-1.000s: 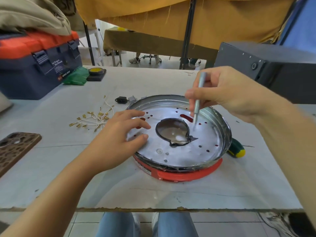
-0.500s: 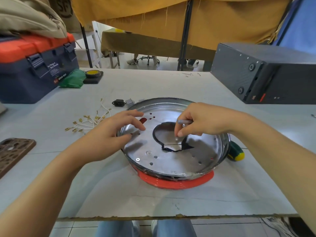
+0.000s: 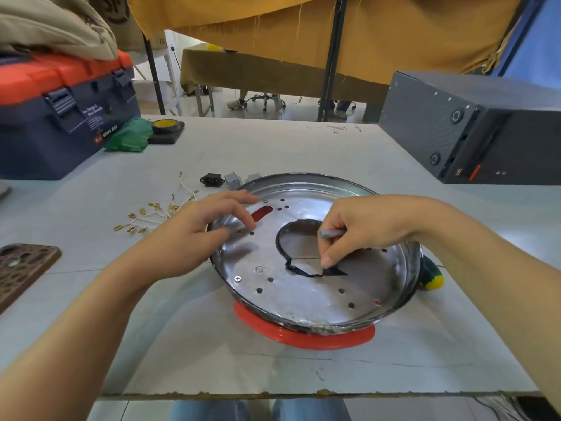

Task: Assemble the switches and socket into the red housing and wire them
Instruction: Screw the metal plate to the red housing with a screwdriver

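Observation:
A round silver metal pan with drilled holes and a jagged centre cutout sits on the red housing in the middle of the table. My left hand rests on the pan's left rim, fingers apart, holding nothing. My right hand hovers over the centre cutout, pinching a thin grey tool, index finger pointing down into the opening. Beyond the pan lie a black socket and grey switches. White wires with brass terminals lie to the left.
A navy and orange toolbox stands back left with a green cloth and a yellow tape roll beside it. A dark grey case sits back right. A green-yellow screwdriver handle pokes out right of the pan. A patterned phone lies left.
My right hand dropped from above the pan's back right down to the centre cutout, turning the grey tool from upright to lying in the fingers. The left hand stayed on the rim.

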Motion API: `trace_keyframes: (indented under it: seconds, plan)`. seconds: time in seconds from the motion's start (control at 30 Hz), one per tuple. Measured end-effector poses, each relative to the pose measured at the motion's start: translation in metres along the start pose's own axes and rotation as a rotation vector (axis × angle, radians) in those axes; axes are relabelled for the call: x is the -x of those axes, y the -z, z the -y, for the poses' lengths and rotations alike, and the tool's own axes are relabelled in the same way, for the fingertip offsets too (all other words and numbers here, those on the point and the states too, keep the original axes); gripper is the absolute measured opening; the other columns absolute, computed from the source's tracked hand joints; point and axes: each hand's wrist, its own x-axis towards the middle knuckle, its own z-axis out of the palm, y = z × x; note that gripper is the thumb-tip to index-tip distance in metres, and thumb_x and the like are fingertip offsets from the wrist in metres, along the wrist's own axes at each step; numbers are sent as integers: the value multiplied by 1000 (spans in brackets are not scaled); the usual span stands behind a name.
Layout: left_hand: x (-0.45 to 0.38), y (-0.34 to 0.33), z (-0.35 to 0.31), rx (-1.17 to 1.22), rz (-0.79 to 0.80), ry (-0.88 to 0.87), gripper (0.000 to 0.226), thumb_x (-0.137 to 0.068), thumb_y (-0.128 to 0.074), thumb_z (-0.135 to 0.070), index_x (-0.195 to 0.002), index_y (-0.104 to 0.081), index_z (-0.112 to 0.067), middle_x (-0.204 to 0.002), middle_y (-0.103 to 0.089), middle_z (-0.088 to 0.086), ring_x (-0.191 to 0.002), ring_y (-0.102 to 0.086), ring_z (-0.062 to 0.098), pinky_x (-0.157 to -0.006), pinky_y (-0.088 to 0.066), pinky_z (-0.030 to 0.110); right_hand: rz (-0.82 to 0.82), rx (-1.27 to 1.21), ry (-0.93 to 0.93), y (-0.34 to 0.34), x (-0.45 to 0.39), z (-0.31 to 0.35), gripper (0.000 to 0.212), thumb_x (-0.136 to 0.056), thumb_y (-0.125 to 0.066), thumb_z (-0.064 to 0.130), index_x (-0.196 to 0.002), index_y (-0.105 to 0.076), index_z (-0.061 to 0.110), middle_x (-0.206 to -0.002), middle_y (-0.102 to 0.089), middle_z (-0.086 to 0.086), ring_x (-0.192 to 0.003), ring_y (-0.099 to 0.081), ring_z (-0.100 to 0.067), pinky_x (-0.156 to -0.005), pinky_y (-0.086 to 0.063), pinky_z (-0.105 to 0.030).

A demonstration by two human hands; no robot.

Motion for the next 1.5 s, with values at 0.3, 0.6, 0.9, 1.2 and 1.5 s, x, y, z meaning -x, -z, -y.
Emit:
trace_keyframes:
  seconds: [0.3,0.6,0.9,1.2,1.5]
  plan:
    - [5,-7,4,14,-165,32,24,-90,-54,-9,-98,-66,-28,-130,-51,-25,-123,-41,-11,-102,-29,16,12,4,10,-3,3,6,17,-82,-73,22,-67,-67,29,-51,-55,18,-49,-47,2,-50,-33,-8]
    - [12,-7,12,134,-345,190,19,-93,-51,-30,-110,-57,-37,-111,-62,-21,-100,-56,-12,-79,-40,4,-39,49,-87,-7,7,3,27,-85,-69,25,-60,-59,28,-55,-50,15,-54,-41,-2,-59,-35,-19]
    - [18,-7,6,323,-279,279,35,-84,-60,-41,-118,-51,-40,-102,-63,-25,-83,-68,1,-74,-45,19,-232,-103,-252,-26,3,13,22,-84,-70,28,-68,-61,16,-60,-45,1,-57,-42,-13,-57,-33,-23]
    - [12,-11,7,417,-236,277,34,-88,-62,-18,-114,-50,-39,-115,-59,-16,-88,-65,-5,-71,-45,9,-277,-150,-208,-33,0,23,18,-83,-71,26,-77,-68,9,-59,-45,-3,-51,-40,-13,-51,-33,-24]
    - [-1,-19,10,372,-298,306,21,-93,-51,-32,-113,-56,-31,-111,-64,-14,-89,-61,-9,-82,-43,18,-208,-215,-173,-30,-4,24,17,-78,-74,29,-64,-70,22,-60,-46,-4,-57,-44,-20,-58,-41,-39]
